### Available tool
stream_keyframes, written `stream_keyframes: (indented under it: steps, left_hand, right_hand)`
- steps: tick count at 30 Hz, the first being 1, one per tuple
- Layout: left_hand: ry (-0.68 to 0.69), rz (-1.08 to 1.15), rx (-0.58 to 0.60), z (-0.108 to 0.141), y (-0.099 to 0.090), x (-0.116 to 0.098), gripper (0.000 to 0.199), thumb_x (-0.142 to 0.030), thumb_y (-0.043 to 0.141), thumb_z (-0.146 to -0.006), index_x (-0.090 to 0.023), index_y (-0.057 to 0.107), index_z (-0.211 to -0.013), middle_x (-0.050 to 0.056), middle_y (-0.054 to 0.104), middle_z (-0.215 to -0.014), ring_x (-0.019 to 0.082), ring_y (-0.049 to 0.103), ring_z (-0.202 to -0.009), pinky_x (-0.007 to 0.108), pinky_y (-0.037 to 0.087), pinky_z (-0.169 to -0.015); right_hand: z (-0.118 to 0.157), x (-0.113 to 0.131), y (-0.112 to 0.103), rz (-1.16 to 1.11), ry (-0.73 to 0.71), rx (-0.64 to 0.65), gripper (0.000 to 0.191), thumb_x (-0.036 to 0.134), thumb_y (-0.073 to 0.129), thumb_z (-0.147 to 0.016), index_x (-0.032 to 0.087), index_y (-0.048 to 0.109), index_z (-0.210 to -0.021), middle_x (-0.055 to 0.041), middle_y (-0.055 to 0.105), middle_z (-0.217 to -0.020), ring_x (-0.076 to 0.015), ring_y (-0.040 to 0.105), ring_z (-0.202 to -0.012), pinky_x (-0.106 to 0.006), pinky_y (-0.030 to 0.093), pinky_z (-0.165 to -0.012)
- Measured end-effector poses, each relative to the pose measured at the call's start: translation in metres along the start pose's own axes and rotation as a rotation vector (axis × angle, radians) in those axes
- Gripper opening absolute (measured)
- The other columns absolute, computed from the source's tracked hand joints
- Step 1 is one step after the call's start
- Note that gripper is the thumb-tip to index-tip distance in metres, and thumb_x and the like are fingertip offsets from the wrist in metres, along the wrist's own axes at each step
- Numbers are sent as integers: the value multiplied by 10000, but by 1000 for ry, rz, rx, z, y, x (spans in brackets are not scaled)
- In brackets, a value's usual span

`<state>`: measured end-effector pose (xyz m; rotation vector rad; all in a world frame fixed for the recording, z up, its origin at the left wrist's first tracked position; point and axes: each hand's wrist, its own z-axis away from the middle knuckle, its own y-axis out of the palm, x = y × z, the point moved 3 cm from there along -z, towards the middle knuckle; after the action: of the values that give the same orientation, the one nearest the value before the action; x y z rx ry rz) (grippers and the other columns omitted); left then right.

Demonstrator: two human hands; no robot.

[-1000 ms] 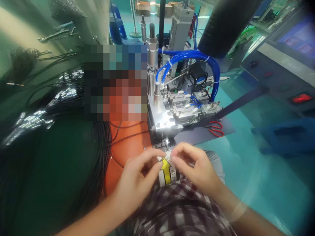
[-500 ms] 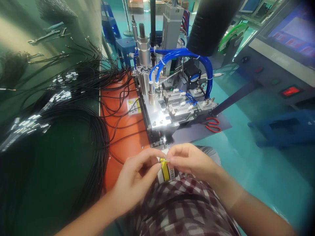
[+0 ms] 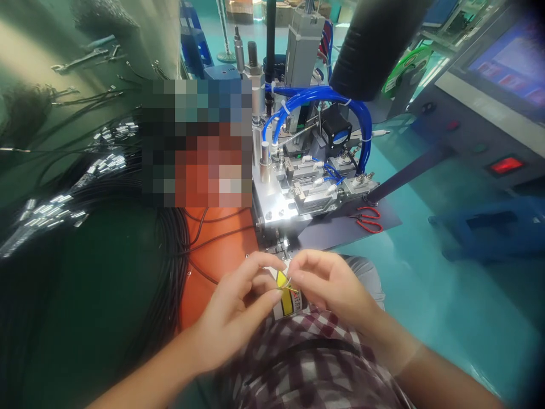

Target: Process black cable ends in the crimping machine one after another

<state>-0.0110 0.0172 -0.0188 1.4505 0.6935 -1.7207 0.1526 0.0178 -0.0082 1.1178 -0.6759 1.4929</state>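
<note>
Thin wires (image 3: 291, 289) spread from the fingertips of my left hand (image 3: 236, 304), one whitish and one yellowish. The left thumb presses toward the curled fingers where the wires come out, while its index finger arches above them. My right hand (image 3: 330, 276) has thumb and forefinger pinched on the whitish wire, close beside the left fingertips. Behind the wires is a yellow, black and white label (image 3: 287, 304). Any cable inside my left palm is hidden.
Bundles of black cables (image 3: 172, 238) with shiny ends lie to the left, beside an orange surface (image 3: 221, 244). Ahead stands a metal machine (image 3: 276, 196) with blue air hoses (image 3: 315, 91). Red-handled snips (image 3: 369, 220) lie right of it. A control panel (image 3: 489, 113) rises at the right.
The wires, held close together before, now fan apart between my fingertips. My right fingers have shifted slightly, and my left thumb sits a little lower. A blurred patch now covers part of the left background.
</note>
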Motion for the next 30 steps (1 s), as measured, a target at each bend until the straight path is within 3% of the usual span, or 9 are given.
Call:
stream_keyframes:
  steps: [3, 7, 11, 16, 20, 25, 30]
  left_hand:
    - [-38, -4, -1, -1, 1, -1, 205, -303, 540, -910, -244, 495, -1101, -52, 494, -655, 99, 434, -602, 207, 363, -567]
    - [-125, -32, -88, -4, 1, -1, 170, -336, 591, -852, -199, 565, -949, -54, 463, -600, 99, 439, -554, 203, 354, -514]
    - [-191, 8, -157, -9, -2, 0, 228, -381, 626, -803, -161, 619, -858, -17, 538, -640, 100, 477, -541, 216, 385, -511]
    - [-228, 93, -211, -12, -5, 0, 218, -364, 645, -792, -151, 609, -822, -52, 526, -522, 57, 398, -429, 169, 315, -431]
    - [-237, 115, -237, -13, -6, -3, 197, -340, 652, -787, -152, 597, -807, -44, 560, -507, 63, 445, -427, 149, 302, -412]
    - [-251, 146, -246, -14, -5, -3, 201, -341, 652, -780, -155, 577, -796, -51, 557, -493, 38, 354, -355, 144, 229, -352]
    - [-232, 150, -236, -13, -5, -3, 214, -361, 642, -803, -156, 582, -815, -34, 566, -516, 71, 455, -436, 166, 350, -419]
  right_hand:
    - [0, 1, 0, 60, -38, -5, 118, 226, 581, -845, 158, 577, -750, 54, 514, -602, -47, 392, -460, -175, 310, -423]
    - [0, -1, 0, 242, -174, -82, 104, 230, 561, -877, 167, 592, -800, 15, 567, -721, -95, 500, -629, -207, 396, -551]
    - [-2, -2, 1, 261, -255, -129, 97, 229, 544, -897, 183, 598, -830, 21, 574, -723, -97, 503, -623, -206, 405, -556]
    - [-1, 1, -4, 363, -358, -259, 110, 228, 518, -926, 215, 627, -938, 8, 600, -817, -99, 519, -627, -215, 421, -564]
    - [1, 0, -2, 531, -470, -263, 125, 205, 523, -921, 210, 644, -949, -25, 611, -884, -134, 553, -716, -255, 450, -641]
    - [2, -3, 3, 612, -506, -269, 158, 199, 555, -905, 202, 644, -1036, -22, 601, -847, -121, 511, -625, -274, 458, -635]
    - [2, -3, 6, 621, -506, -241, 157, 186, 569, -895, 199, 668, -1016, -24, 618, -849, -120, 522, -640, -265, 451, -617]
